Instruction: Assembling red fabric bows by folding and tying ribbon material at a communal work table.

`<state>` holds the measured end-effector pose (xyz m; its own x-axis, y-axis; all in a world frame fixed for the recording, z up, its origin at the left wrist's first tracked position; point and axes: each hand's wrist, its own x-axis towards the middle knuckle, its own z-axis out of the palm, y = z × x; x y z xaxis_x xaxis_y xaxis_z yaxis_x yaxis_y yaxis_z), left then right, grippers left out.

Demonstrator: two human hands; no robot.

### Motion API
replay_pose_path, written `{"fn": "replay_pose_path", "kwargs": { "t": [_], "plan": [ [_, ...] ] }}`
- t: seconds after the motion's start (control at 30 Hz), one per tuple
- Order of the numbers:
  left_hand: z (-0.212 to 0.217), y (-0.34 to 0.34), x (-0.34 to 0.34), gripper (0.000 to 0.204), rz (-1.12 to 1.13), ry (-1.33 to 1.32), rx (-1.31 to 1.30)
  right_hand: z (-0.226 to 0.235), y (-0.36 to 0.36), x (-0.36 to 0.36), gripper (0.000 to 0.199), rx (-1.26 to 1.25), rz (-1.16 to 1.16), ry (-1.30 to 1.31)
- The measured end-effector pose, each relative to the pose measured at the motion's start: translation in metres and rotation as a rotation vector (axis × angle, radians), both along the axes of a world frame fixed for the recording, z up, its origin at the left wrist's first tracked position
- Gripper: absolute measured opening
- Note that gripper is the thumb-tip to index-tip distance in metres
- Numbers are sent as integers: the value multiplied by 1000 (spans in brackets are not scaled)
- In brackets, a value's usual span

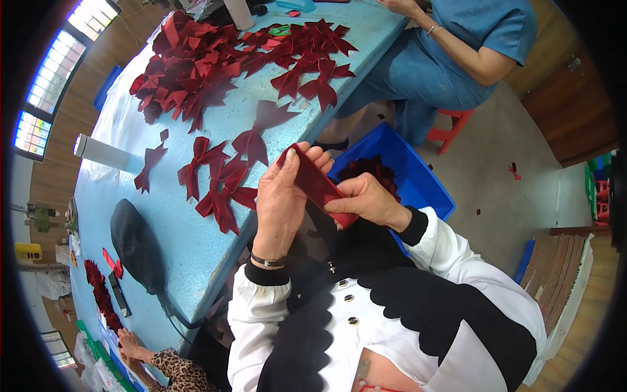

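A dark red velvet-like ribbon (pixel 318 185), seemingly folded into a flat loop, stretches between my hands over the table's near edge. My left hand (pixel 281 202) is closed on its upper end, thumb on top and the other fingers behind. My right hand (pixel 371 202) pinches the lower end between thumb and fingers. Several finished red bows (pixel 221 199) lie on the blue table (pixel 179 225) left of my left hand. Farther back is a big heap of red bows (pixel 186 68). Below my right hand, a blue bin (pixel 421 173) holds dark red pieces (pixel 373 171).
A white cylinder (pixel 104 151) and a dark rounded object with a cord (pixel 134 245) are on the table. One person in blue (pixel 450 59) sits across at right, near a red stool (pixel 450 127). Another person's hands (pixel 132 346) work at lower left. Flattened cardboard (pixel 555 281) stands at right.
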<state>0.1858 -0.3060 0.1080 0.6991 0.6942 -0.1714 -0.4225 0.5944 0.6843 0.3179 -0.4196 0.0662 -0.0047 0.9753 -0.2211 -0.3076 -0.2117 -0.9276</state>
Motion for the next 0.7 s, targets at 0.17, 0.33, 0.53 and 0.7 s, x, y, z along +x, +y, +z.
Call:
{"fn": "replay_pose_path", "kwargs": {
  "t": [0.17,0.33,0.53,0.7],
  "plan": [
    [16,6,-11,28,-24,7,91,2,-17,5,30,91,187,-61],
    [18,-12,-9,29,-122,-28,70,24,-3,13,39,341,-167,92],
    [23,-24,-13,28,-136,127,218,47,16,-6,23,272,-51,61],
    [25,-23,-12,33,-89,128,541,53,14,-7,14,103,-1,152]
  ]
}}
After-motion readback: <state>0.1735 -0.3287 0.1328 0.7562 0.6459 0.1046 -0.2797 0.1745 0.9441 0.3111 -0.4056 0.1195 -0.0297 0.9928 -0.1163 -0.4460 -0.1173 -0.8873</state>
